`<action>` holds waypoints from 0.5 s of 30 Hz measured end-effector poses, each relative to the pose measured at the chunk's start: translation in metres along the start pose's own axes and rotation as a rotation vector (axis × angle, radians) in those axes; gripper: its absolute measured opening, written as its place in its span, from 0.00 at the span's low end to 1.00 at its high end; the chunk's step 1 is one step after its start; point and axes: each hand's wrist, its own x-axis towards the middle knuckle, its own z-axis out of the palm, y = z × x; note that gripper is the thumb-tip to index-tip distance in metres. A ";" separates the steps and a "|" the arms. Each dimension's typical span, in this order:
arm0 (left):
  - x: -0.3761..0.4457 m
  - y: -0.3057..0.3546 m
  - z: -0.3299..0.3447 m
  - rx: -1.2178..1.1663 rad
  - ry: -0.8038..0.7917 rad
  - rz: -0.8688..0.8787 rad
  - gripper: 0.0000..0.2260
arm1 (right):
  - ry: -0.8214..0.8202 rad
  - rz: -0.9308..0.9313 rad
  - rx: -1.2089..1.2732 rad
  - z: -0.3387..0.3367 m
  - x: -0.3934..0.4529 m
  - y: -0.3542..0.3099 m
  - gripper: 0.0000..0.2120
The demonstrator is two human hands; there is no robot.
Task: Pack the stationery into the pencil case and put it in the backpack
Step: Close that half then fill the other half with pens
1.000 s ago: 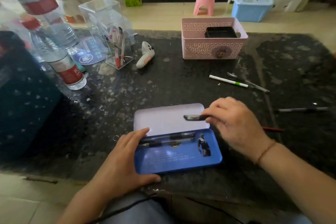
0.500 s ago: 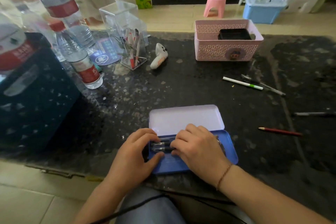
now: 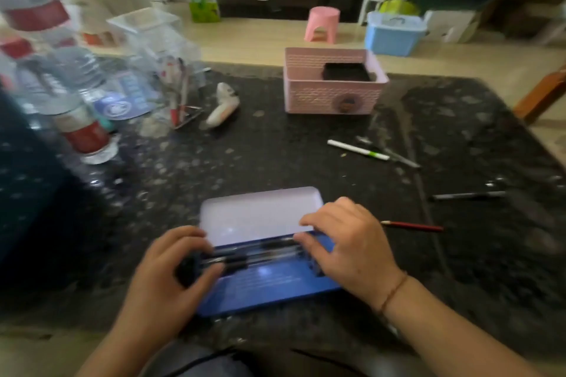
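The picture is blurred. The left hand (image 3: 167,278) pinches a small dark thing, hard to make out, at the left end of the open blue metal pencil case (image 3: 269,281) near the table's front edge. The right hand (image 3: 349,248), fingers spread, covers its right end and the dark pens (image 3: 260,251). A red pencil (image 3: 412,226) lies beside.

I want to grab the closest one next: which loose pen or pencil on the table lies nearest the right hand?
The red pencil, just beyond the right hand. The white pen and dark pen lie farther off.
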 end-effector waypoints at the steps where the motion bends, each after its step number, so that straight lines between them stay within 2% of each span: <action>1: 0.003 0.001 0.002 -0.041 0.057 -0.013 0.12 | 0.051 0.081 -0.037 -0.012 -0.006 0.025 0.07; 3: 0.008 0.002 0.008 -0.087 0.128 -0.028 0.15 | 0.131 0.297 -0.137 -0.033 -0.020 0.085 0.04; 5: 0.011 -0.004 0.017 -0.118 0.127 -0.065 0.18 | 0.143 0.550 -0.240 -0.052 -0.035 0.143 0.07; 8: 0.008 -0.025 0.029 -0.180 0.065 -0.217 0.20 | -0.029 0.772 -0.394 -0.066 -0.059 0.204 0.12; 10: 0.005 -0.035 0.033 -0.189 0.083 -0.247 0.18 | -0.104 0.775 -0.420 -0.070 -0.068 0.223 0.11; 12: 0.008 -0.019 0.032 -0.157 0.110 -0.238 0.12 | -0.117 0.732 -0.501 -0.074 -0.067 0.222 0.08; 14: 0.011 -0.001 0.028 -0.138 0.150 -0.202 0.06 | -0.076 0.628 -0.618 -0.076 -0.058 0.204 0.06; 15: 0.011 0.008 0.026 -0.112 0.174 -0.174 0.06 | -0.021 0.536 -0.579 -0.073 -0.053 0.186 0.07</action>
